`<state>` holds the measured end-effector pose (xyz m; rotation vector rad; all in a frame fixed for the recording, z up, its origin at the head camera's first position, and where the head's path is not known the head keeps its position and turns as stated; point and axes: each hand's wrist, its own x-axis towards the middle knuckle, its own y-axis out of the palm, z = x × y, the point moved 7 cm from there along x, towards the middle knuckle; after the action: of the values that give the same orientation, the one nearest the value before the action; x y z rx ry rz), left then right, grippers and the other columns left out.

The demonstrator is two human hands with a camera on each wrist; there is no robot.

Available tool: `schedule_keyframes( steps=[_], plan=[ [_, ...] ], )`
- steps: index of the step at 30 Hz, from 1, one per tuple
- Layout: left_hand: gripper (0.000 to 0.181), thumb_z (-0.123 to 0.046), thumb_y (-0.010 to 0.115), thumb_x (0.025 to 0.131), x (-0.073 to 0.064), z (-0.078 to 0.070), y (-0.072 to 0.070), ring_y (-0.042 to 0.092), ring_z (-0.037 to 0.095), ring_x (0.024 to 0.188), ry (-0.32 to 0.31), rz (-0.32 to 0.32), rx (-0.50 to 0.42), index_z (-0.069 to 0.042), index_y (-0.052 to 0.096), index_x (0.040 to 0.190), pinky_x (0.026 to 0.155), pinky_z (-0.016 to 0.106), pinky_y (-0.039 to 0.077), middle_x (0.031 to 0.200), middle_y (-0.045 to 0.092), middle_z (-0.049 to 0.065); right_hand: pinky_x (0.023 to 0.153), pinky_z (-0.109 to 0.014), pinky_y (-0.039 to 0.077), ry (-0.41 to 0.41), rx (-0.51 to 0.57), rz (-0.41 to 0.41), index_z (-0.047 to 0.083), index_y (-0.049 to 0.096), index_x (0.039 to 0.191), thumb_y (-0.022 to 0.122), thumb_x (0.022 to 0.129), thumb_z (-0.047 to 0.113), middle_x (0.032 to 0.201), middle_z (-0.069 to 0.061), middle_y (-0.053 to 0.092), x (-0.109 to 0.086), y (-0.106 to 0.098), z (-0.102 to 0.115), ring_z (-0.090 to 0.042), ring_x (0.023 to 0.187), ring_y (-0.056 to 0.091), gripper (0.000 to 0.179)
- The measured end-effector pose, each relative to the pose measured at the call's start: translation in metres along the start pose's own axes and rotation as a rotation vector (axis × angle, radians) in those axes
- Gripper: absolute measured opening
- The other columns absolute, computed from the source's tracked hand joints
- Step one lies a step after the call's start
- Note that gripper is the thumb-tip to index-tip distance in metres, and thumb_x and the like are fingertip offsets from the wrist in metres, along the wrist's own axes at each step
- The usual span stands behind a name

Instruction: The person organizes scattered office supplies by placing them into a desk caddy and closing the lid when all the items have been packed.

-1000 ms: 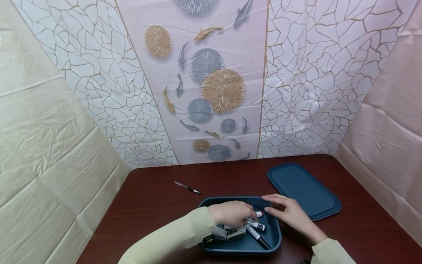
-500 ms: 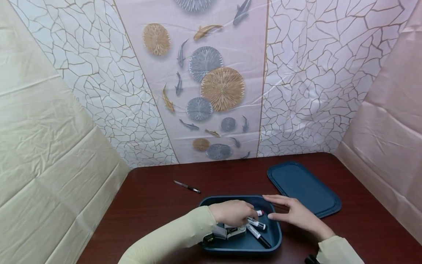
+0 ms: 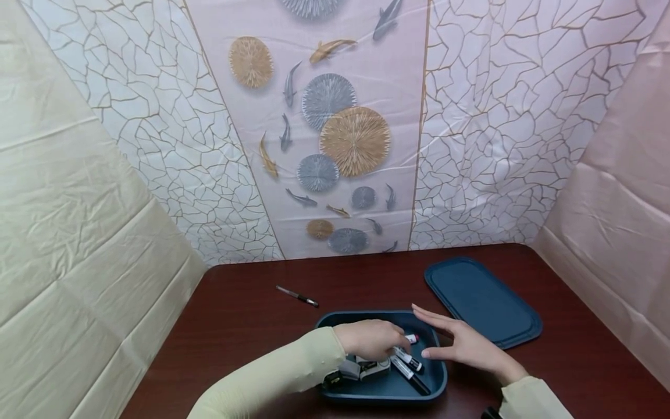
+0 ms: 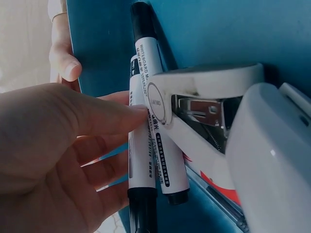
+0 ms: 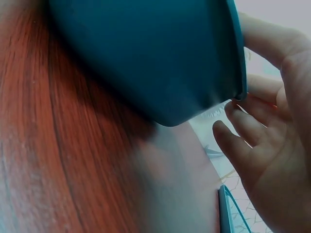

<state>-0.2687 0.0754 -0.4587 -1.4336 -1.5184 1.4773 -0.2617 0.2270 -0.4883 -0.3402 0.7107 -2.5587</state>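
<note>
My left hand (image 3: 370, 339) reaches into the blue box (image 3: 442, 378). In the left wrist view, its thumb and fingers pinch a black-capped whiteboard marker (image 4: 142, 167). A second whiteboard marker (image 4: 170, 165) lies crossed against it, touching a white stapler (image 4: 204, 81). My right hand (image 3: 466, 347) is at the box's right rim with fingers spread, the thumb over the inside and the other fingers by the far right corner. In the right wrist view, the fingers are around the rim (image 5: 238, 53); whether they press on it is unclear.
A white item with a red end (image 3: 412, 338) lies in the box, partly hidden. A smooth white object (image 4: 272, 150) sits beside the stapler. A pen (image 3: 297, 296) lies on the dark wooden table (image 3: 235, 337). The blue lid (image 3: 481, 302) lies at the back right.
The marker at my left fingers has turned slightly, closer in line with the other marker. My right hand has spread its fingers wider at the rim. The pen and lid have not moved.
</note>
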Motion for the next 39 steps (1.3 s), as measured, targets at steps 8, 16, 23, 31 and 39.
schedule_keyframes(
  steps=[8,16,23,31,39],
  plan=[
    [0.035,-0.004,0.062,0.100,-0.002,0.000,-0.003,0.058,-0.001,0.106,0.001,-0.004,0.008,-0.017,0.067,0.132,0.089,0.013,0.045,0.123,0.066,-0.007,0.100,-0.061,0.044,0.010,-0.009,-0.003,0.030,0.034,0.158,0.075,0.093,0.027,0.164,-0.008,0.027,0.001,0.001,-0.001,-0.045,0.144,0.025,0.078],
    [0.035,-0.006,0.063,0.100,-0.005,0.000,-0.005,0.058,-0.001,0.099,-0.004,-0.005,-0.004,-0.017,0.067,0.133,0.084,0.012,0.045,0.119,0.066,-0.006,0.100,-0.058,0.045,0.018,0.003,0.003,0.031,0.034,0.158,0.076,0.092,0.026,0.164,-0.007,0.027,0.002,0.002,-0.001,-0.044,0.144,0.026,0.078],
    [0.037,-0.008,0.064,0.100,-0.009,0.002,-0.013,0.060,-0.001,0.101,-0.008,-0.036,0.003,-0.016,0.065,0.136,0.083,0.012,0.047,0.123,0.066,-0.005,0.101,-0.059,0.044,0.028,0.003,-0.002,0.031,0.035,0.158,0.076,0.092,0.027,0.164,-0.007,0.027,0.003,0.002,0.000,-0.043,0.145,0.026,0.077],
    [0.036,-0.024,0.063,0.102,-0.021,0.008,-0.032,0.059,0.002,0.114,-0.054,-0.085,0.013,-0.019,0.063,0.138,0.091,0.018,0.048,0.133,0.063,-0.005,0.102,-0.059,0.043,0.039,-0.007,-0.008,0.032,0.036,0.157,0.077,0.091,0.029,0.164,-0.008,0.029,0.003,0.003,-0.001,-0.039,0.144,0.029,0.078],
    [0.035,-0.030,0.062,0.102,-0.038,0.011,-0.067,0.060,0.004,0.114,-0.078,-0.212,0.055,-0.019,0.065,0.136,0.093,0.022,0.050,0.131,0.063,-0.004,0.103,-0.056,0.043,0.039,0.022,-0.009,0.029,0.036,0.157,0.077,0.091,0.028,0.163,-0.009,0.030,0.002,0.002,-0.001,0.012,0.133,0.030,0.078]
  ],
)
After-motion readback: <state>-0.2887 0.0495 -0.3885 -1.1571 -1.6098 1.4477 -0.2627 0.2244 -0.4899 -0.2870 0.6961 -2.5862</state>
